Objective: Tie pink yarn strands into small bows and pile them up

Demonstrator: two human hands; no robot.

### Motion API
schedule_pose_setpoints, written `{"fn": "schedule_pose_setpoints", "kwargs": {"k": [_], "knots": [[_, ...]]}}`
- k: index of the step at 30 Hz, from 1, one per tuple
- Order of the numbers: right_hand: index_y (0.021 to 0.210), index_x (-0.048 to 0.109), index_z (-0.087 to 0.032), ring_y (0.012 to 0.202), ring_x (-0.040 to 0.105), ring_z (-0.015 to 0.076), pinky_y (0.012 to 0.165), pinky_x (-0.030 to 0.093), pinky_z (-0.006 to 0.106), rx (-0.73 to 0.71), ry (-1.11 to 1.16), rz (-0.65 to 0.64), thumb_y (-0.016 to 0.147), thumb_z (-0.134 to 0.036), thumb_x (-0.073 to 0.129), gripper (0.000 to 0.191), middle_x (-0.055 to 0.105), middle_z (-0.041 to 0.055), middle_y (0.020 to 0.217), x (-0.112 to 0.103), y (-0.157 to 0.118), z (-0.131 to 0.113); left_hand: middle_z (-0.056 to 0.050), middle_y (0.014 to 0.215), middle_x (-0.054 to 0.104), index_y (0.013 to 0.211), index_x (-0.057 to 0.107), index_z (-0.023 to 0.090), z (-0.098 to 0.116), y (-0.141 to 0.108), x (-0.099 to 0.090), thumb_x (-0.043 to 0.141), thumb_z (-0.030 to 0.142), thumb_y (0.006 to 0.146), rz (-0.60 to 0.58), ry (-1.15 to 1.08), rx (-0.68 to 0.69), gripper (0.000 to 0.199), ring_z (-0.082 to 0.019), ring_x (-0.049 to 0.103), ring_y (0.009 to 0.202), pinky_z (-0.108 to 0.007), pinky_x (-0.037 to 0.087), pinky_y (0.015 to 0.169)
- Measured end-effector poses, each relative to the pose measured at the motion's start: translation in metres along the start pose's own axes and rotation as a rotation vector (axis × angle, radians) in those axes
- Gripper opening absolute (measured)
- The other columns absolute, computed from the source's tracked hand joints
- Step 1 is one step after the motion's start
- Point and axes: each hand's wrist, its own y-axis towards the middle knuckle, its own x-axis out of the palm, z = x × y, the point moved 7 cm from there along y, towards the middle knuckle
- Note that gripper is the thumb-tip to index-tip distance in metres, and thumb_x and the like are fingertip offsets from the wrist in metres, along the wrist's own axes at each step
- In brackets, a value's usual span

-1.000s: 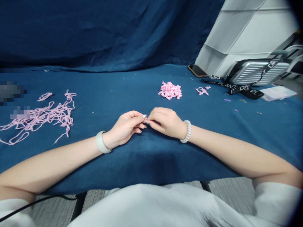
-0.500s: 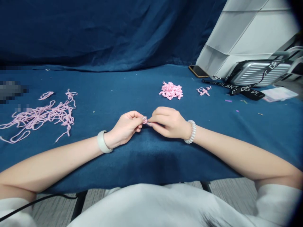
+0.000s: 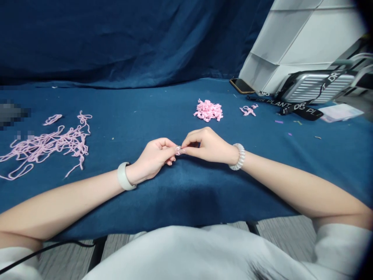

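The left forearm (image 3: 78, 194) and right forearm (image 3: 291, 182) angle inward from either side, elbows bent, wrists fairly straight. The left hand (image 3: 155, 157) presses its thumb (image 3: 168, 154) toward the index finger, other fingers curled beneath. The right hand (image 3: 212, 146) arches at the knuckles — thumb straight, index finger bent, tips pinched together — right beside the left hand's fingertips.

Ahead of you, a dark blue drape (image 3: 131, 39) hangs in loose folds behind the blue-covered tabletop (image 3: 140, 112). To your right stands a white, creased panel (image 3: 309, 35). Below the near edge, you see grey, streaked flooring (image 3: 64, 256) and a dark leg (image 3: 98, 252); light falls softly.
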Motion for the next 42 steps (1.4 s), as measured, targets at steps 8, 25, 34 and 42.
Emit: {"fn": "schedule_pose_setpoints", "kwargs": {"k": [8,25,34,42], "knots": [[0.075,0.072,-0.013,0.059,0.057,0.0095,0.059,0.038,0.022,0.066,-0.03,-0.043,0.08,-0.024,0.063,0.015,0.069,0.0033,0.07,-0.0004,0.0012,0.0,0.001,0.052,0.06,0.068,0.058,0.013,0.0006,0.0001,0.0013,0.072,0.03,0.072,-0.008,0.046,-0.022,0.023,-0.005,0.051,0.043,-0.014,0.04,0.042],[0.088,0.072,-0.011,0.065,0.062,0.0117,0.059,0.043,0.023,0.078,0.109,-0.153,0.08,-0.027,0.058,0.023,0.071,0.0066,0.08,0.0076,-0.0003,0.0046,0.001,0.056,0.061,0.068,0.057,0.012,-0.0005,-0.0012,0.0031,0.071,0.02,0.07,-0.027,0.014,-0.002,0.016,-0.006,0.053,0.045,-0.017,0.047,0.046],[0.084,0.073,-0.012,0.065,0.061,0.011,0.06,0.04,0.022,0.088,0.079,-0.149,0.081,-0.029,0.06,0.021,0.071,0.0046,0.076,0.0063,0.001,0.0065,0.0,0.057,0.063,0.069,0.058,0.012,-0.0002,-0.002,0.0048,0.071,0.022,0.07,-0.021,0.008,-0.031,0.017,-0.006,0.056,0.046,-0.017,0.048,0.047],[0.081,0.072,-0.013,0.06,0.058,0.0098,0.059,0.038,0.022,-0.004,-0.043,-0.106,0.081,-0.023,0.059,0.016,0.07,0.0039,0.073,0.0038,0.0007,-0.0014,-0.002,0.056,0.064,0.07,0.059,0.012,-0.0017,-0.0001,0.0036,0.072,0.025,0.07,-0.04,0.022,-0.03,0.019,-0.008,0.058,0.047,-0.017,0.049,0.048]]}}
